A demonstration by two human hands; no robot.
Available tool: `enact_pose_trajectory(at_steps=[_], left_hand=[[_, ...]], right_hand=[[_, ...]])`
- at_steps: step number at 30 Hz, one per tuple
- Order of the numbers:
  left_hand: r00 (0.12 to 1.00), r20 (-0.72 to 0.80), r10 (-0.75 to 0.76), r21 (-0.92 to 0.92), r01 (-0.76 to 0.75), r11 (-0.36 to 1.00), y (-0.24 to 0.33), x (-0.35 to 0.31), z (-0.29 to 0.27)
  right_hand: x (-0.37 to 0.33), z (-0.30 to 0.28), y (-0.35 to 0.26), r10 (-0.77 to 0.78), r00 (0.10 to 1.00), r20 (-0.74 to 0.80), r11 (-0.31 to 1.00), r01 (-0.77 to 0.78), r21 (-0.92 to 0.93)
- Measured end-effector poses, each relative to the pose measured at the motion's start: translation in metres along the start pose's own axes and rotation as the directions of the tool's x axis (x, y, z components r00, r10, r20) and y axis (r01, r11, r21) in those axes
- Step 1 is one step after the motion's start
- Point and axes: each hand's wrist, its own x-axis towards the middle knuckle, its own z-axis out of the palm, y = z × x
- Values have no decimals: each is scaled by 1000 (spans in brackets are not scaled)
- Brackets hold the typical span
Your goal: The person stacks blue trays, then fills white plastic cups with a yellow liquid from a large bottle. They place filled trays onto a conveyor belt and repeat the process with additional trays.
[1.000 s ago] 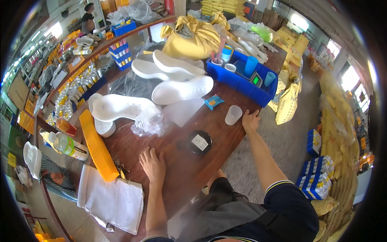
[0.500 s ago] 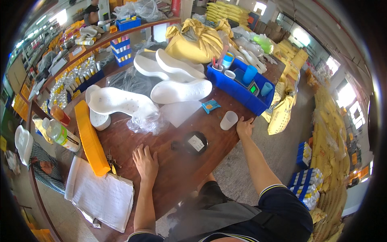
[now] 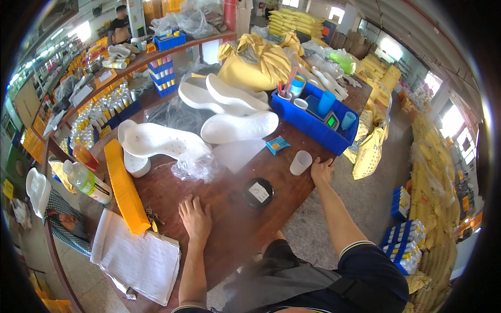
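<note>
My left hand (image 3: 195, 218) lies on the brown tabletop (image 3: 224, 221) with its fingers stretched out, holding nothing. At the table's right edge rests my right hand (image 3: 321, 172), fingers apart and empty, just beside a translucent white cup (image 3: 301, 163). Between the hands sits a round black disc-like object (image 3: 259, 193) with a white label; its kind is unclear. Beyond the cup is a small blue packet (image 3: 277, 145). An open notebook (image 3: 138, 255) with handwritten pages lies left of my left forearm, next to some keys (image 3: 152, 216).
White shoe soles (image 3: 240, 127) and crumpled clear plastic (image 3: 195, 166) cover the table's far part. A blue bin (image 3: 308, 123) with cups and a scale stands far right. A yellow-orange long tray (image 3: 125, 188) and a bottle (image 3: 88, 181) are left. Yellow sacks (image 3: 255, 62) stand behind.
The whole view has shifted slightly, so everything appears a little lower and to the right. A dark patch left of the black disc no longer shows. Both hands keep their places on the table.
</note>
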Motion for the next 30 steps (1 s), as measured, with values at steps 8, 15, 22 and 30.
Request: enact_pose_trajectory(at_steps=[8,15,22,30], left_hand=[[1000,14,1,5,-2,1000,0,1,0],[1000,11,-7,-24,7,1000,0,0,-2],[1000,0,-6,-24,6,1000,1,0,-2],[1000,-6,5,6,-5,1000,1,0,-1]], right_hand=[[1,0,-2,37,999,-7,999,-37,23],[4,4,-1,42,999,10,999,-42,-2],[8,9,-1,35,999,-33,999,-36,-11],[4,5,0,27,999,-27,1000,-27,-10]])
